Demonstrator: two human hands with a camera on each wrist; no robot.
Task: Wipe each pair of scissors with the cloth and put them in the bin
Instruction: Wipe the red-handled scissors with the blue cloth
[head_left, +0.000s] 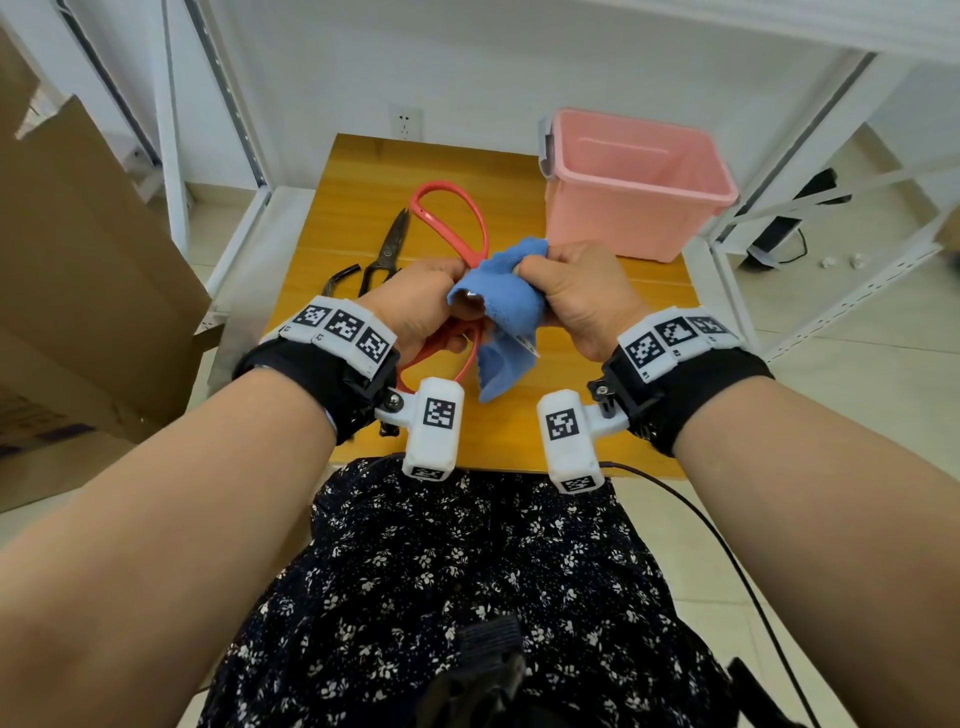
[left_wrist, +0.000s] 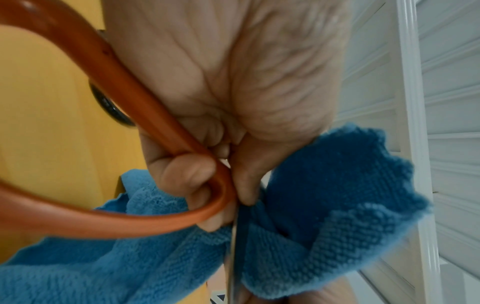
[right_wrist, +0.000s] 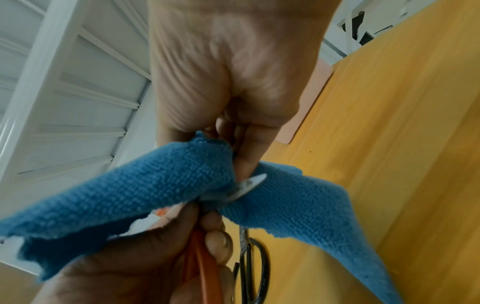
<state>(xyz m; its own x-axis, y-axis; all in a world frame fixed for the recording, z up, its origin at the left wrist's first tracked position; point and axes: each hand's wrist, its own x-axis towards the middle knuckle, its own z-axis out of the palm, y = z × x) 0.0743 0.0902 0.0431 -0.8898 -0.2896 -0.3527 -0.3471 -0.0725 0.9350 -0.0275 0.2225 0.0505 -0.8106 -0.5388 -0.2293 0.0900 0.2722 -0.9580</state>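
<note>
- Head view: the left hand (head_left: 415, 306) curls its fingers round the handle of a pair of orange loop-handled scissors (head_left: 457, 345), held over the yellow wooden table (head_left: 597, 405). The right hand (head_left: 576, 299) bunches a blue knitted microfibre cloth (head_left: 498, 317) round their blades.
- Beyond the cloth lie two more pairs: one red-handled (head_left: 449, 218), one dark metal (head_left: 387, 249); three pairs in all. One pink plastic bin (head_left: 636, 182) stands right of them.
- Left wrist view: fingers (left_wrist: 182, 174) hook the orange loop; the cloth wraps the blade.
- Right wrist view: a silver blade tip (right_wrist: 250, 183) pokes from the cloth pinched by the right hand.
</note>
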